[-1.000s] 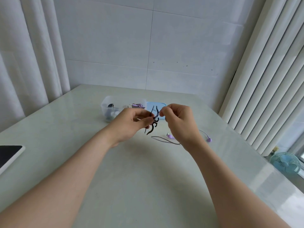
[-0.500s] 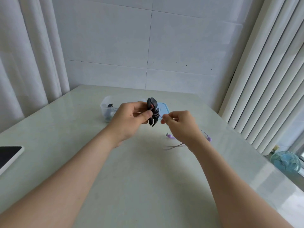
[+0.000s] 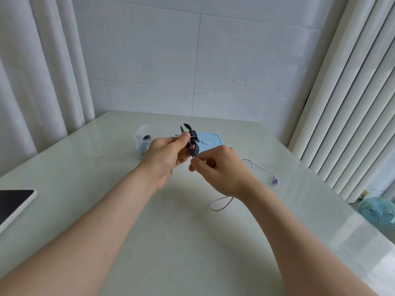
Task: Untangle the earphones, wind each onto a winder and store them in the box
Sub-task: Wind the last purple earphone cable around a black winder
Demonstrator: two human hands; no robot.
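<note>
My left hand [image 3: 165,154] grips a black pronged winder [image 3: 191,142] above the table, with a turn of purple cord round its middle. Just below the winder, my right hand [image 3: 215,169] pinches the purple earphone cord. The loose cord [image 3: 222,205] loops on the table under my right wrist, and a purple earbud [image 3: 276,181] lies to the right. The clear plastic box [image 3: 142,138] stands behind my left hand with a dark item inside. Its blue lid [image 3: 210,142] lies beside it.
A tablet with a dark screen [image 3: 15,201] lies at the table's left edge. Curtains hang on the left and right. A small blue fan [image 3: 378,211] stands on the floor beyond the table's right edge.
My right hand has dropped lower and nearer, drawing the cord down below the winder. The winder has turned in my left hand. The cord loop on the table has shifted.
</note>
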